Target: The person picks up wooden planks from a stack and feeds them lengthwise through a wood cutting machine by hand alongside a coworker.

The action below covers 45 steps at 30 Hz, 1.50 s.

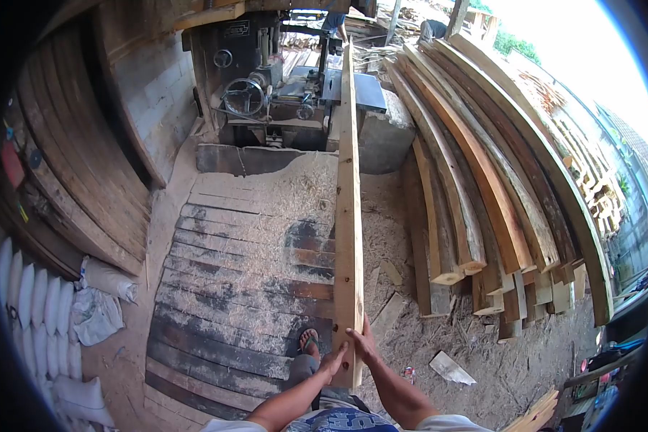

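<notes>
**Dark machine (227, 75), long wooden beam (348, 216)**

The straight, pale-yellow beam stretches out from the machine. At the end farthest from it, fingers of the left hand (331, 363) and right hand (365, 345) grip opposite sides. Dark knots (347, 279) dot the wood.

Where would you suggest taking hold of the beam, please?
I'd probably grip the beam by its near end, from both sides, like the left hand and right hand: it is long and narrow, and its far part reaches over the machine table.

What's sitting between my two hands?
The wooden beam, near its closer end: the head view shows the left hand at one side and the right hand at the other.
</notes>
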Each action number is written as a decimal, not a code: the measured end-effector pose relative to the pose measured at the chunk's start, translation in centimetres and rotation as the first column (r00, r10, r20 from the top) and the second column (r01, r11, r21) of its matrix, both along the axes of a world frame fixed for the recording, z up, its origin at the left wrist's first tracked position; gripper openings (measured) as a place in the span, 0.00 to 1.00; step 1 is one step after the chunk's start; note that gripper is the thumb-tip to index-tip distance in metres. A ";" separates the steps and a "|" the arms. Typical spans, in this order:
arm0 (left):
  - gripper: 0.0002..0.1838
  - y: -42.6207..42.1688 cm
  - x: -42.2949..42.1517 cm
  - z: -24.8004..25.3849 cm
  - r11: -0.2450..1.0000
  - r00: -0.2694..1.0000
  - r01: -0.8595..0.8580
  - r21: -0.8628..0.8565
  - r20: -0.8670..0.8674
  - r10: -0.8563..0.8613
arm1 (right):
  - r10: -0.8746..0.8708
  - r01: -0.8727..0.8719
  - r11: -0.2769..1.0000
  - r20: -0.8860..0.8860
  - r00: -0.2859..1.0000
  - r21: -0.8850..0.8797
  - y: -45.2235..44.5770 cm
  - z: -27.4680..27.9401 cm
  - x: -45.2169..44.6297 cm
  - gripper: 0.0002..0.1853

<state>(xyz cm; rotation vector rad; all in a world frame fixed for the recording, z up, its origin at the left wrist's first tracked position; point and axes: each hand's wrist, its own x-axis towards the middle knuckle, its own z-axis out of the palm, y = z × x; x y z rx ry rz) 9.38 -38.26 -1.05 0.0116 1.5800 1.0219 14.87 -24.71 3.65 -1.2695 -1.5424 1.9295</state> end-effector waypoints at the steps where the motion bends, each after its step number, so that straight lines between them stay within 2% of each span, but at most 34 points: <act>1: 0.55 -2.7 3.5 0.0 0.999 0.998 0.037 0.029 -0.045 -0.036 | -0.065 0.065 0.998 -0.005 0.998 0.007 -2.8 0.1 3.7 0.49; 2: 0.51 -4.9 6.4 -0.8 0.995 0.991 0.087 0.058 -0.108 -0.080 | -0.067 0.061 0.994 -0.062 0.996 -0.088 -4.6 -1.4 6.9 0.46; 3: 0.48 -7.5 9.1 -1.8 0.987 0.976 0.143 0.076 -0.174 -0.128 | -0.080 0.056 0.980 -0.118 0.990 -0.190 -6.6 -5.2 10.7 0.42; 4: 0.40 -10.2 10.7 3.9 0.981 0.996 0.085 0.174 -0.014 -0.084 | -0.017 -0.002 0.983 -0.100 0.995 -0.182 -8.9 -9.4 14.7 0.37; 7: 0.30 -19.1 18.7 1.6 0.980 0.957 -0.059 0.191 0.290 0.001 | -0.082 0.069 0.859 -0.003 0.997 -0.507 -17.8 -2.9 20.5 0.35; 8: 0.29 -22.3 21.1 -0.2 0.989 0.949 -0.012 0.145 0.314 -0.034 | -0.149 0.097 0.904 -0.095 0.984 -0.416 -21.5 -3.3 23.0 0.31; 9: 0.29 -25.5 23.9 -1.1 0.978 0.960 -0.046 0.202 0.279 -0.012 | -0.150 0.086 0.951 -0.200 0.968 -0.297 -24.1 -9.2 26.1 0.28; 11: 0.30 -32.0 28.2 -1.9 0.961 0.966 -0.110 0.255 0.256 0.042 | -0.203 0.144 0.920 -0.129 0.971 -0.364 -31.0 -4.9 29.2 0.27; 12: 0.30 -34.9 29.8 -1.7 0.957 0.960 -0.141 0.254 0.272 0.069 | -0.166 0.110 0.921 -0.122 0.979 -0.374 -33.8 -5.9 31.1 0.28; 15: 0.33 -45.5 35.4 -1.2 0.975 0.860 -0.215 0.059 0.485 0.160 | -0.083 0.054 0.916 -0.056 0.995 -0.397 -44.1 -6.2 36.9 0.29; 17: 0.33 -51.7 38.7 -2.5 0.962 0.862 -0.263 0.078 0.468 0.198 | -0.043 0.048 0.927 0.023 0.999 -0.372 -50.2 -4.3 39.4 0.30; 20: 0.30 -61.1 43.9 -4.1 0.943 0.880 -0.313 0.110 0.407 0.245 | -0.073 0.035 0.883 -0.063 0.995 -0.468 -58.0 -2.9 42.5 0.32; 21: 0.29 -62.9 44.9 -4.2 0.936 0.890 -0.327 0.132 0.377 0.257 | -0.082 0.011 0.914 -0.158 0.984 -0.407 -58.9 -2.4 42.6 0.33; 22: 0.29 -65.6 45.8 -3.4 0.945 0.870 -0.279 0.172 0.461 0.173 | -0.088 -0.003 0.935 -0.241 0.966 -0.354 -60.4 -1.7 43.3 0.34; 23: 0.29 -68.2 47.5 -2.3 0.941 0.843 -0.306 0.146 0.500 0.197 | -0.093 -0.009 0.955 -0.329 0.940 -0.295 -61.6 -1.0 43.7 0.35; 24: 0.29 -70.2 48.9 -0.7 0.935 0.821 -0.327 0.136 0.530 0.210 | -0.109 -0.027 0.940 -0.374 0.921 -0.341 -61.8 -1.0 43.7 0.37; 25: 0.29 -71.4 49.8 0.3 0.929 0.798 -0.346 0.128 0.560 0.220 | -0.085 -0.032 0.951 -0.361 0.929 -0.306 -61.7 -0.8 43.4 0.37; 26: 0.27 -73.2 52.1 -2.3 0.901 0.808 -0.389 0.194 0.542 0.232 | -0.061 -0.036 0.961 -0.339 0.939 -0.273 -61.5 -0.5 43.3 0.37; 28: 0.26 -76.5 55.3 -1.7 0.904 0.861 -0.367 0.217 0.448 0.242 | -0.020 -0.040 0.977 -0.273 0.962 -0.212 -62.0 0.7 44.3 0.37; 30: 0.24 -79.7 57.7 0.4 0.953 0.910 -0.275 0.127 0.356 0.215 | 0.014 -0.046 0.987 -0.200 0.980 -0.155 -63.8 1.5 45.5 0.37; 33: 0.27 -84.2 60.8 2.1 0.945 0.838 -0.318 0.074 0.488 0.243 | -0.009 0.003 0.998 -0.091 0.996 -0.064 -69.5 1.1 49.2 0.33; 34: 0.28 -85.5 61.8 3.9 0.942 0.866 -0.314 0.116 0.442 0.234 | -0.103 0.100 0.995 -0.145 0.984 -0.032 -71.6 0.8 49.8 0.28; 37: 0.27 -91.0 65.7 3.3 0.947 0.821 -0.320 0.022 0.506 0.265 | -0.047 0.017 0.991 -0.226 0.973 -0.133 -76.1 0.0 53.9 0.24; 39: 0.27 -93.6 68.0 3.6 0.966 0.897 -0.251 0.055 0.389 0.211 | -0.045 0.033 0.997 -0.199 0.979 -0.067 -78.3 -1.1 55.9 0.22; 41: 0.26 -94.4 69.1 4.8 0.980 0.952 -0.184 0.082 0.263 0.157 | -0.005 -0.009 0.997 -0.184 0.983 -0.073 -79.9 -0.9 58.0 0.23; 43: 0.27 -94.1 69.3 6.8 0.988 0.985 -0.120 0.094 0.137 0.107 | -0.059 0.038 0.993 -0.197 0.979 -0.111 -80.4 -1.2 58.2 0.25; 45: 0.28 -94.3 69.5 4.0 0.994 0.992 -0.093 0.065 0.088 0.087 | -0.057 0.035 0.990 -0.162 0.985 -0.136 -80.3 -1.9 58.3 0.26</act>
